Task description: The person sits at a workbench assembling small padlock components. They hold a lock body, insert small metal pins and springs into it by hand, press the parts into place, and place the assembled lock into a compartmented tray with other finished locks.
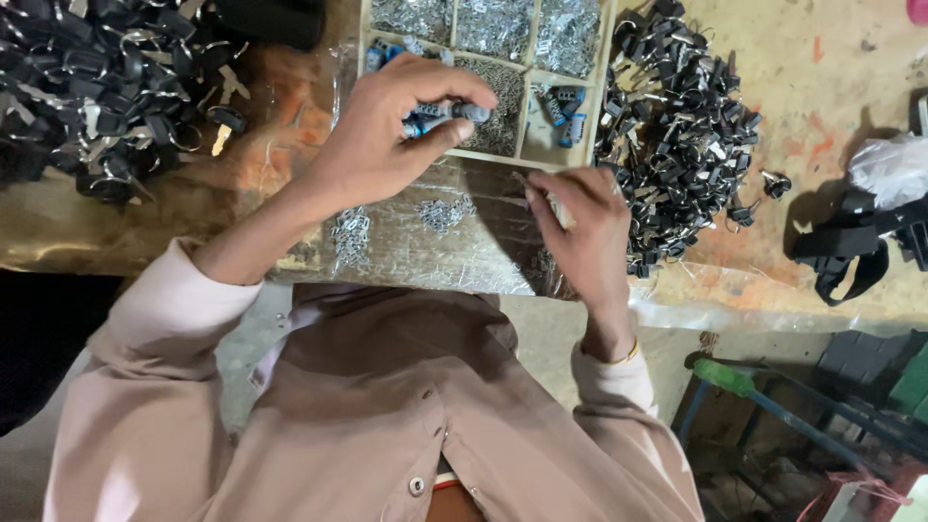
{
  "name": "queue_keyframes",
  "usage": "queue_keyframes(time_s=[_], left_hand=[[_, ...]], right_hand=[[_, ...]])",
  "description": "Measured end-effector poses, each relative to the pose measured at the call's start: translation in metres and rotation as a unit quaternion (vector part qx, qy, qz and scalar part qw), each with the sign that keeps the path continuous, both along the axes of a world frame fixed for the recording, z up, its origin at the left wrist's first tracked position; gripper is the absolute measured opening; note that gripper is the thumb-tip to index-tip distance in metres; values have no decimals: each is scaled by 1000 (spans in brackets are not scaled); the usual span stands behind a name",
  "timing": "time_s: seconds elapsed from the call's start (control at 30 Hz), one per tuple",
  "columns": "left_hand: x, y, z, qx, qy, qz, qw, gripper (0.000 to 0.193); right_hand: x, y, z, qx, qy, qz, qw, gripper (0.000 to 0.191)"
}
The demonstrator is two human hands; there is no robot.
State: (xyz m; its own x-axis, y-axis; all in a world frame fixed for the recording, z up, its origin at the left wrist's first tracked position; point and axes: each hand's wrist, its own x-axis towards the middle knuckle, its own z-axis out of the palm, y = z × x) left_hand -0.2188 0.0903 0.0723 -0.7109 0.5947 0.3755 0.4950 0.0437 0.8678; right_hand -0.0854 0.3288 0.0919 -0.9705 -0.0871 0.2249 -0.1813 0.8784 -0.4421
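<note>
At table's near edge: small-parts assembly.
Left hand (387,130) pinches a blue-grey cylinder (445,116) over the divided tray (527,111), close for picking; right hand (580,227) nips a tiny pin (553,205) beside the key pile (677,126).

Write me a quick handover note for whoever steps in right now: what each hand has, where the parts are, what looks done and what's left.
Left hand: pinching a small blue-and-grey cylinder part over the wooden divided tray.
Right hand: fingertips closed on a tiny piece, too small to identify, above the plastic sheet.
Parts: small metal bits fill the tray's compartments; two loose clusters of small metal pieces lie on the sheet; piles of black-headed keys sit on both sides of the tray.
Done: cannot tell from this view.
Left: the cylinder in hand and more blue cylinders in the tray.
</note>
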Motion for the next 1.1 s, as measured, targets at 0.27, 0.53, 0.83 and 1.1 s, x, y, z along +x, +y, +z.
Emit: queue_keyframes(time_s=[0.27, 0.53, 0.83, 1.1], left_hand=[[0, 9, -23, 162, -223, -18, 961, 29], [2, 8, -29, 138, -203, 11, 969, 22], [4, 12, -26, 108, -158, 69, 979, 22], [6, 15, -28, 66, -103, 93, 988, 24]], right_hand=[[-79, -5, -22, -7, -34, 53, 998, 18], [-89, 4, -22, -81, -17, 85, 993, 18], [-92, 2, -33, -89, 15, 47, 995, 16], [-83, -8, -37, -511, -102, 57, 852, 10]])
